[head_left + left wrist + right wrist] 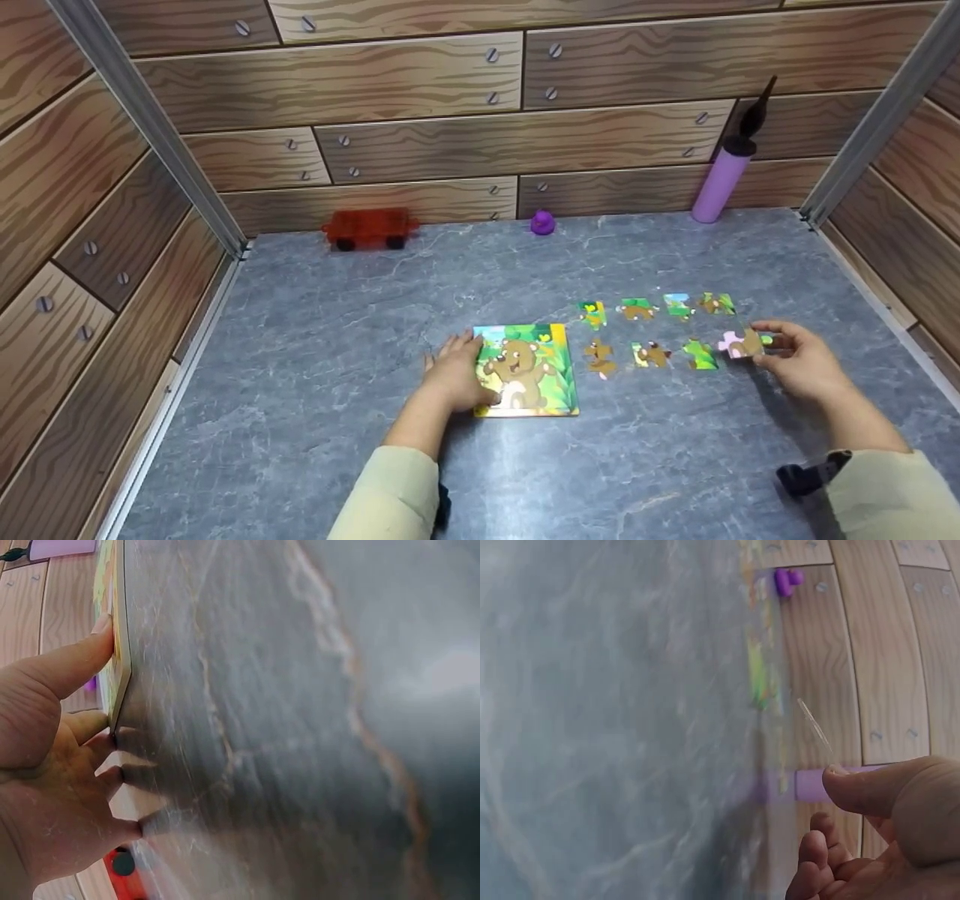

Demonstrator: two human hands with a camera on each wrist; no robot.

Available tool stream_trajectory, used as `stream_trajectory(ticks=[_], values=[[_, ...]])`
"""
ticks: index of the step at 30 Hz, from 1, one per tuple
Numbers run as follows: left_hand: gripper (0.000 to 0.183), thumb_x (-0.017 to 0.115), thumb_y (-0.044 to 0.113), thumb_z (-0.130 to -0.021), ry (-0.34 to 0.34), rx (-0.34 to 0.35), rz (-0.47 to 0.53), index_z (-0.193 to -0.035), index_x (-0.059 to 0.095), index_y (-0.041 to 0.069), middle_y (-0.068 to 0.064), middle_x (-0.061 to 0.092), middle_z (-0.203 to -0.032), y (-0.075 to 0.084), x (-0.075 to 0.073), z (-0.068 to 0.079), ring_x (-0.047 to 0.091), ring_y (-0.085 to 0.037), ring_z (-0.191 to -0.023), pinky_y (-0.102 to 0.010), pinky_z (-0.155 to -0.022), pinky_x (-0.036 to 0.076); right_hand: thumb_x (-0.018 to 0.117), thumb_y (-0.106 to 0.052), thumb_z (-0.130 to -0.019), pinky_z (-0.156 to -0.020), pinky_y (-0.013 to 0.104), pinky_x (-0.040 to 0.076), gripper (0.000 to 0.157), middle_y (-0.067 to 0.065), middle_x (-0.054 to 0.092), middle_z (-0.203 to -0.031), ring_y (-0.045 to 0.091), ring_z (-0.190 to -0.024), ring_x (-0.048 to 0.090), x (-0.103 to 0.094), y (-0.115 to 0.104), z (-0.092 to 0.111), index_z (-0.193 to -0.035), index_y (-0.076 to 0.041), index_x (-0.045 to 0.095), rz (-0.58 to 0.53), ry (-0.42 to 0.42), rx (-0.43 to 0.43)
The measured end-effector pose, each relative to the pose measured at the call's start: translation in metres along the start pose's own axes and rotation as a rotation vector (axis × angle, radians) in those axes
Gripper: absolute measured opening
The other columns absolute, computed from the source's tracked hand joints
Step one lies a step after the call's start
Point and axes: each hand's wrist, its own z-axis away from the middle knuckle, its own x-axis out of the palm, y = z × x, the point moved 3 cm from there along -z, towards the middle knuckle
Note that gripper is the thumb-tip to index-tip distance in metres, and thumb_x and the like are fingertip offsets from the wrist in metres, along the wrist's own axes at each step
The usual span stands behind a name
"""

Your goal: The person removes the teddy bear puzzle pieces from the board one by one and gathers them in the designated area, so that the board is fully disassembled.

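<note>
A square picture board (pixel 529 371) with a brown bear lies flat on the table. My left hand (pixel 454 375) rests at its left side, fingers spread. In the left wrist view, the thumb (pixel 94 652) touches the board's edge and the other fingertips reach the tabletop. On the right, my right hand (pixel 806 360) pinches a pink and brown jigsaw piece (pixel 742 344) between thumb and fingers. That jigsaw piece (pixel 815 727) appears as a thin sliver at the thumb tip in the right wrist view.
Several loose jigsaw pieces lie in two rows between the board and my right hand, among them a green one (pixel 700 354). Along the back wall stand a red toy wagon (pixel 369 228), a purple rubber duck (pixel 542 223) and a purple hand pump (pixel 721 184).
</note>
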Motion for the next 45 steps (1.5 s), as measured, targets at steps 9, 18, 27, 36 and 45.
stream_trajectory(ticks=[9,18,27,36,45], values=[[0.102,0.094,0.032,-0.079,-0.005,0.001,-0.016,-0.163,0.041,0.007,-0.012,0.031,-0.172,-0.001,0.000,0.000,0.019,-0.038,-0.160,-0.072,-0.124,0.006,0.066,0.006,-0.095,-0.083,0.043,0.053,0.051,0.045,0.055,-0.124,0.055,-0.112,0.056,0.004,0.014,-0.003,-0.142,0.016,0.049,0.065,0.009,0.027],[0.102,0.094,0.033,-0.080,-0.018,0.003,-0.015,-0.163,0.041,0.006,-0.012,0.030,-0.173,0.000,-0.001,-0.001,0.019,-0.037,-0.161,-0.072,-0.124,0.006,0.063,0.004,-0.096,-0.097,0.070,0.045,0.052,0.048,0.050,-0.130,0.062,-0.121,0.050,0.005,0.016,-0.006,-0.144,0.014,0.048,0.095,-0.019,0.037],[0.102,0.094,0.033,-0.080,-0.021,-0.004,-0.018,-0.163,0.040,0.008,-0.010,0.029,-0.173,-0.001,0.000,-0.001,0.018,-0.036,-0.161,-0.071,-0.124,0.005,0.066,0.005,-0.092,-0.087,0.063,0.049,0.053,0.043,0.055,-0.118,0.056,-0.108,0.056,0.009,0.006,-0.001,-0.141,0.013,0.051,0.130,0.050,0.014],[0.103,0.094,0.033,-0.079,-0.006,0.002,-0.015,-0.163,0.041,0.007,-0.011,0.030,-0.173,-0.002,0.001,-0.001,0.018,-0.037,-0.161,-0.072,-0.124,0.006,0.071,0.006,-0.087,-0.081,0.051,0.053,0.053,0.038,0.059,-0.116,0.050,-0.102,0.062,0.053,-0.064,0.011,-0.138,0.010,0.059,0.014,0.130,-0.178],[0.102,0.094,0.034,-0.080,-0.014,0.003,-0.009,-0.163,0.041,0.007,-0.010,0.030,-0.173,-0.002,0.001,-0.002,0.018,-0.036,-0.161,-0.071,-0.125,0.006,0.081,0.003,-0.085,-0.086,0.049,0.054,0.053,0.024,0.061,-0.114,0.039,-0.101,0.061,0.118,-0.144,0.036,-0.135,0.006,0.063,-0.115,0.013,-0.280]])
